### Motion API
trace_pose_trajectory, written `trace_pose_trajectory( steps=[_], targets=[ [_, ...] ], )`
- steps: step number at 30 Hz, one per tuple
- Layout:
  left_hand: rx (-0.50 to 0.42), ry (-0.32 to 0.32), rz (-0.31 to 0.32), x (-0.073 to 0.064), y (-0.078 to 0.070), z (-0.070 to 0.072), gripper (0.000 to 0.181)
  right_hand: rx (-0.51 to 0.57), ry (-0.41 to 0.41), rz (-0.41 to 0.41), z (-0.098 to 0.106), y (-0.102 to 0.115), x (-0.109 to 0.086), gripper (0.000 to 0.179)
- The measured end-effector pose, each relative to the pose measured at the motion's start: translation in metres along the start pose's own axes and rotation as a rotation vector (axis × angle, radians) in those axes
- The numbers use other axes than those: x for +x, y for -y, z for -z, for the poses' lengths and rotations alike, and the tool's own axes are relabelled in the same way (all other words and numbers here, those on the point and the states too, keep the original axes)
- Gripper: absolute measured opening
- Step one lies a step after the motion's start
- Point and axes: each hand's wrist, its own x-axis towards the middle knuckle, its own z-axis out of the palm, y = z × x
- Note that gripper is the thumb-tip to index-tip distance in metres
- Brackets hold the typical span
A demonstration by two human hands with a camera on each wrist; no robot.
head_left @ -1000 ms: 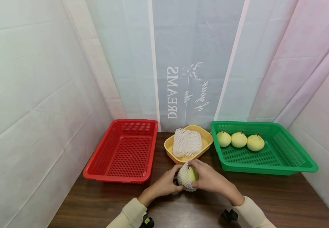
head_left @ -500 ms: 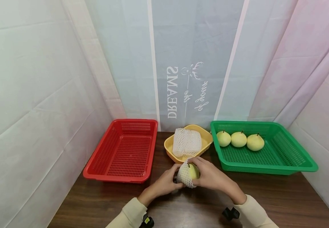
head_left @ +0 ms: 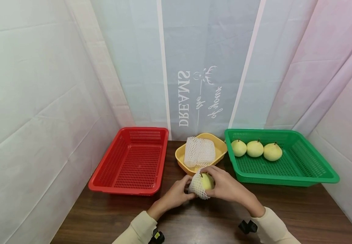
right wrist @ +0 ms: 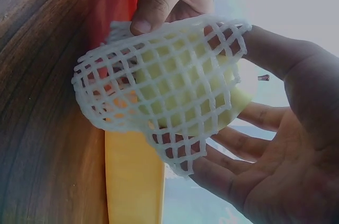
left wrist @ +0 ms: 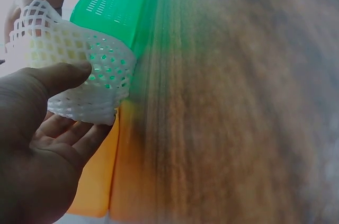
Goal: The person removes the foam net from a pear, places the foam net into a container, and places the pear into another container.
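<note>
A yellow-green pear (head_left: 207,182) sits partly inside a white foam fruit net (head_left: 197,186), above the table near its front. On the left, my left hand (head_left: 176,195) pinches the net, its thumb (left wrist: 69,77) lying over the mesh and its other fingers beneath. My right hand (head_left: 227,185) grips the pear and the net's rim from the right. In the right wrist view, the net (right wrist: 177,83) covers much of the pear, and the stem side sticks out of it. Part of the net beyond the pear hangs hollow in the left wrist view.
A red basket (head_left: 159,189) stands at the left. Behind my hands, a yellow tray (head_left: 180,162) holds white foam nets (head_left: 199,151). The green basket (head_left: 285,181) at the right holds several pears (head_left: 255,149) in a row. A curtain (head_left: 212,40) hangs behind them.
The pear and net have risen slightly and tilted, with more of the pear's stem end showing. My right hand has shifted slightly up; both hands keep their hold.
</note>
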Motion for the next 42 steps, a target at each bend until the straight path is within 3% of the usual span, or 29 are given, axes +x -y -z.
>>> trace_pose_trajectory(
  steps=[10, 18, 25, 35, 42],
  targets=[
    [0.028, -0.039, -0.033, 0.001, 0.002, 0.000, 0.033, -0.002, -0.013, 0.016, 0.003, -0.001, 0.000, 0.061],
    [0.038, -0.060, -0.008, 0.002, 0.001, 0.001, 0.026, 0.000, -0.022, 0.033, 0.004, -0.002, 0.000, 0.059],
    [0.064, -0.089, -0.034, 0.003, 0.001, 0.000, 0.019, 0.001, -0.035, 0.037, 0.006, -0.002, -0.001, 0.059],
    [0.119, -0.130, -0.060, 0.002, 0.000, 0.000, 0.016, 0.030, -0.064, 0.049, 0.011, 0.000, -0.002, 0.060],
    [0.109, -0.148, -0.062, 0.003, 0.000, 0.000, 0.016, 0.042, -0.081, 0.063, 0.015, -0.001, -0.001, 0.061]
  ],
)
